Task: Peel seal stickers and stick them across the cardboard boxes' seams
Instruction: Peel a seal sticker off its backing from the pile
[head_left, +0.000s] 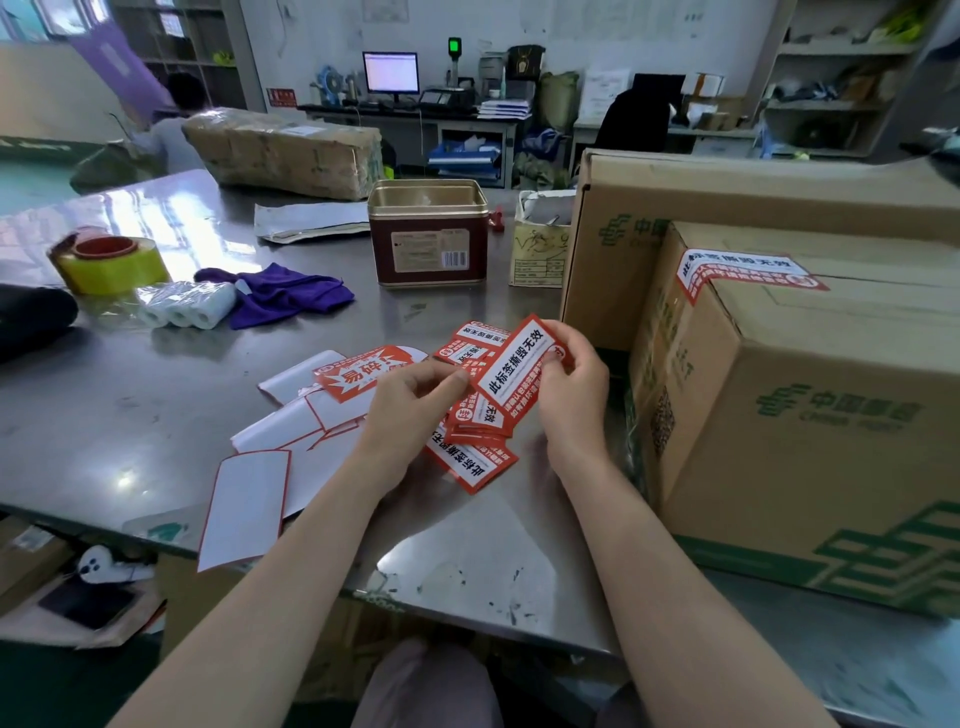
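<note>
I see both hands, left (415, 397) and right (569, 384), pinching one sticker (514, 371) above the pile (470, 457), beside the box (800, 395).

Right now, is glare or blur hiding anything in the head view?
Head view: window glare washes the steel table at far left; wide-angle bending curves the cardboard box at right; the held sticker reads sharp; back shelves look soft.

— What sort of place is this?
— A parcel-shipping office: printed cardboard boxes (810, 395) on a steel surface (260, 395), packing tape (111, 265), a computer monitor (390, 73), storage shelves (831, 78).
</note>
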